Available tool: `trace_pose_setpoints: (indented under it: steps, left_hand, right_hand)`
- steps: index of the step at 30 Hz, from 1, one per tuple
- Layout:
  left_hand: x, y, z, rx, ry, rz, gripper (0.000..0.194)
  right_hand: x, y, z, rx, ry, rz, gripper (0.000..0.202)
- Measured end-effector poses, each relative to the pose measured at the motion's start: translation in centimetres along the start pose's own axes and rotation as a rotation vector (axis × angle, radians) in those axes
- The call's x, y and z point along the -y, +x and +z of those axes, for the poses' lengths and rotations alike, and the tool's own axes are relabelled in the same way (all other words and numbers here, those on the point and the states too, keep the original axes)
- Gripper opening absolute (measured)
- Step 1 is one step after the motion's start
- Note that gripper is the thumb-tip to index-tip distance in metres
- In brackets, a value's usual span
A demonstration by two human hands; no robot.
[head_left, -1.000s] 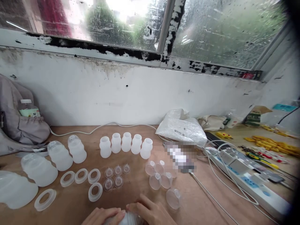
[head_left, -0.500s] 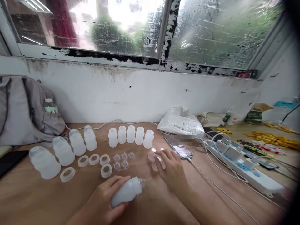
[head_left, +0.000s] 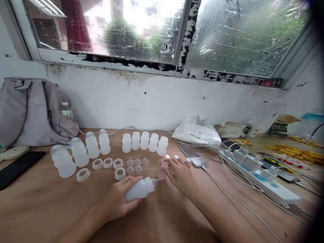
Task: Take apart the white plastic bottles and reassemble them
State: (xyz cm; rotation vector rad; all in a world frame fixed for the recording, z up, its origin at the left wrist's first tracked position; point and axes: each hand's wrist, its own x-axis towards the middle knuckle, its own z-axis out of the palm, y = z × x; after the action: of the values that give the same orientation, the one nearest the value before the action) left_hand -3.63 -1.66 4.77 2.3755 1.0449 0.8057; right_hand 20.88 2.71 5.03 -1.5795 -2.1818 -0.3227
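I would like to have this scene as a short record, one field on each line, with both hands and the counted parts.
left hand: holds a bottle, tilted, teat toward the right hand
held bottle: ring and teat on, no cap
right hand: fingers at the clear caps; grip unclear
capped bottles: four, standing at left
open bottles: five, standing in a curved row
loose rings: five
loose teats: five
loose caps: partly hidden, count unsure
beyond right hand: phone with cable
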Motion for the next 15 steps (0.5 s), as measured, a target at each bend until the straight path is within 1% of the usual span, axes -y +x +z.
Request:
trace_pose_setpoints:
  steps: [2, 5, 8, 10, 13, 15]
  left_hand:
    - [0.1, 0.0, 0.1, -0.023, -0.012, -0.011, 0.052]
    - [0.6, -0.1, 0.5, -0.117, -0.018, -0.021, 0.05]
    - [1.0, -0.1, 0.7, -0.202, 0.002, -0.046, 0.047]
    - [1.1, -0.1, 0.8, -0.23, 0.018, -0.075, 0.046]
    - [1.3, 0.0, 0.7, -0.245, 0.025, -0.122, 0.046]
    - [1.3, 0.0, 0.7, -0.238, 0.023, -0.131, 0.046]
  right_hand:
    - [0.3, -0.1, 0.0, 0.037, 0.088, -0.046, 0.018]
    - [0.3, -0.1, 0.3, 0.051, 0.253, -0.058, 0.015]
    - [0.1, 0.0, 0.6, -0.021, 0.458, 0.009, 0.015]
    - [0.0, 0.1, 0.6, -0.07, 0.631, 0.083, 0.017]
    - [0.2, 0.1, 0.6, -0.107, 0.915, 0.159, 0.02]
    - [0.4, 0.1, 0.6, -0.115, 1.037, 0.181, 0.021]
